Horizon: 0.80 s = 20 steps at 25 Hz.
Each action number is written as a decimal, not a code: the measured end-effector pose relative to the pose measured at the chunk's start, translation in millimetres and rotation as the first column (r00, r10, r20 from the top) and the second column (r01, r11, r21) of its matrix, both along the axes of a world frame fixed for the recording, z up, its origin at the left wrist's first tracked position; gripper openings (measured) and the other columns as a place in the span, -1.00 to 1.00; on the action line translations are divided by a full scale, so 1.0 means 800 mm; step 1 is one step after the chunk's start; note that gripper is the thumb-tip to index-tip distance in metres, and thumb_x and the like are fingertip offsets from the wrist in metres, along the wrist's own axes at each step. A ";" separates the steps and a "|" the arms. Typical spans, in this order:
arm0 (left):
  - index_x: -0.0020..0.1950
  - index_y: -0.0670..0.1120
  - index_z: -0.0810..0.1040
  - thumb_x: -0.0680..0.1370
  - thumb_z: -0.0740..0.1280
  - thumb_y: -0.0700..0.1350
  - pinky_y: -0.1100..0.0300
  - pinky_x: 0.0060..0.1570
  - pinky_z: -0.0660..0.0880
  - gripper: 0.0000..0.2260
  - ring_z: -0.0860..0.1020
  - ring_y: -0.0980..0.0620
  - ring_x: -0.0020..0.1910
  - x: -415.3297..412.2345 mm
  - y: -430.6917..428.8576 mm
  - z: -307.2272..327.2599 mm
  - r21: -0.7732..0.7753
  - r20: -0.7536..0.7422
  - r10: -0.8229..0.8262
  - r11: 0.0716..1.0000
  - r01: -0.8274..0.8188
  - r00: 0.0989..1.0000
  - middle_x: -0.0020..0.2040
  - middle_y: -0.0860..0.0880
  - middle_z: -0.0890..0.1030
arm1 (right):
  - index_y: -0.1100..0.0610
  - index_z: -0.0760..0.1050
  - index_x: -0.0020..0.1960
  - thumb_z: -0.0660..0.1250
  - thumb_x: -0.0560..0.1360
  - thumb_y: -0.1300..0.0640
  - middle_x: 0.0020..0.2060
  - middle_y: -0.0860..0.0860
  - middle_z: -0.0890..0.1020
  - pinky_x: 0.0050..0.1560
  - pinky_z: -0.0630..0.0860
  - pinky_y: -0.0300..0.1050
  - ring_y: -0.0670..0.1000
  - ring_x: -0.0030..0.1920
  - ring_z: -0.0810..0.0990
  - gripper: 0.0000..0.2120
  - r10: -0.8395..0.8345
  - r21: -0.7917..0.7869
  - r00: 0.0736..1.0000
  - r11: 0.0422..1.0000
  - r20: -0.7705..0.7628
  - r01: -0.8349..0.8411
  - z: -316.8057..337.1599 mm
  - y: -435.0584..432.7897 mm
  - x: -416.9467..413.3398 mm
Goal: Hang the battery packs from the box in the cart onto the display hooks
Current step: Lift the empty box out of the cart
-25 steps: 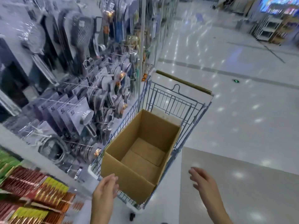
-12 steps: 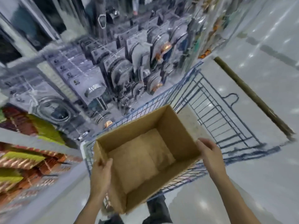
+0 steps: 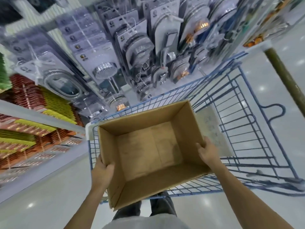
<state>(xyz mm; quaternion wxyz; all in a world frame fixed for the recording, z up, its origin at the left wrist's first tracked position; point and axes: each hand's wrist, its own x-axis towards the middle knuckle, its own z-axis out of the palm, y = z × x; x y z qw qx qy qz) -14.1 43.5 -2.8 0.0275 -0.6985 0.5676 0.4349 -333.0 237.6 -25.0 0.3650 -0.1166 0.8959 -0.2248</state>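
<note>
vs. half a second ago: both hands are on the same side walls of the box (image 3: 187, 120), but the left hand (image 3: 102, 170) now has its thumb hooked over the rim instead of lying flat, and the camera looks more steeply down. a second ago both hands hung free. right hand (image 3: 208, 152) clamps the right wall, thumb along the rim. the box sits between the two grips, in the near end of the blue wire cart (image 3: 247, 129), its near corner overhanging the cart edge; inside i see only bare bottom flaps. red and yellow-green carded packs (image 3: 33, 103) hang at left, print too blurred to read. a pale sheet (image 3: 212, 129) beside the box carries faint, illegible marks.
</note>
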 end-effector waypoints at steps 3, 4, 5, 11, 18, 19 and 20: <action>0.49 -0.11 0.43 0.64 0.28 -0.24 -0.05 0.18 0.54 -0.60 0.53 -0.13 0.03 0.018 0.017 0.002 0.060 0.027 -0.030 0.998 0.028 0.999 0.16 -0.10 0.61 | 0.12 0.42 0.37 0.23 0.69 0.06 0.08 0.04 0.55 0.16 0.52 0.06 0.04 0.06 0.51 -0.71 0.067 0.050 0.998 0.997 -0.015 -0.066 -0.003 -0.003 -0.009; 0.46 -0.13 0.46 0.65 0.27 -0.24 -0.05 0.19 0.54 -0.64 0.53 -0.14 0.04 0.020 0.015 0.006 0.063 0.030 -0.033 0.997 0.031 0.999 0.16 -0.11 0.62 | 0.12 0.42 0.38 0.23 0.69 0.06 0.07 0.03 0.54 0.14 0.51 0.04 0.03 0.05 0.50 -0.71 0.093 0.069 0.996 0.993 -0.011 -0.092 0.003 -0.003 -0.009; 0.44 -0.14 0.47 0.66 0.27 -0.23 -0.06 0.20 0.53 -0.67 0.54 -0.15 0.06 0.020 0.010 0.012 0.059 0.024 -0.039 0.998 0.037 0.999 0.18 -0.11 0.62 | 0.13 0.41 0.39 0.23 0.70 0.07 0.07 0.03 0.54 0.11 0.51 0.00 0.03 0.04 0.50 -0.70 0.111 0.069 0.994 0.992 -0.016 -0.110 0.007 -0.001 -0.009; 0.22 -0.01 0.46 0.65 0.32 -0.18 0.03 0.02 0.52 -0.83 0.55 -0.10 -0.08 0.015 -0.037 0.084 -0.074 -0.007 -0.209 0.975 0.208 0.978 0.01 -0.06 0.62 | 0.09 0.47 0.40 0.27 0.67 0.09 0.09 0.11 0.65 0.15 0.59 0.07 0.12 0.07 0.61 -0.69 0.090 0.032 0.993 0.996 -0.082 -0.088 0.101 0.017 -0.008; 0.01 -0.12 0.58 0.54 0.44 -0.07 -0.13 0.02 0.60 -0.85 0.63 -0.23 -0.14 0.015 -0.096 0.212 -0.187 -0.126 -0.408 0.905 0.382 0.904 -0.16 -0.21 0.69 | 0.00 0.55 0.27 0.33 0.62 0.08 0.04 0.03 0.67 0.04 0.48 -0.04 0.08 -0.02 0.59 -0.77 -0.017 -0.063 0.942 0.998 -0.336 -0.004 0.281 0.074 0.047; 0.00 -0.08 0.57 0.55 0.44 -0.07 -0.11 0.05 0.59 -0.88 0.63 -0.22 -0.11 0.016 -0.098 0.227 -0.199 -0.146 -0.434 0.893 0.403 0.889 -0.13 -0.18 0.69 | -0.03 0.55 0.30 0.33 0.63 0.06 0.04 0.01 0.67 0.08 0.52 -0.02 0.07 -0.01 0.61 -0.75 -0.048 -0.076 0.931 0.997 -0.362 0.021 0.303 0.081 0.058; -0.01 -0.06 0.56 0.56 0.45 -0.09 -0.10 0.07 0.58 -0.90 0.63 -0.21 -0.09 0.017 -0.101 0.242 -0.205 -0.164 -0.451 0.885 0.417 0.877 -0.10 -0.17 0.69 | -0.08 0.54 0.32 0.32 0.63 0.04 0.05 -0.01 0.67 0.13 0.55 0.02 0.07 0.00 0.63 -0.74 -0.079 -0.092 0.918 0.995 -0.388 0.046 0.325 0.087 0.070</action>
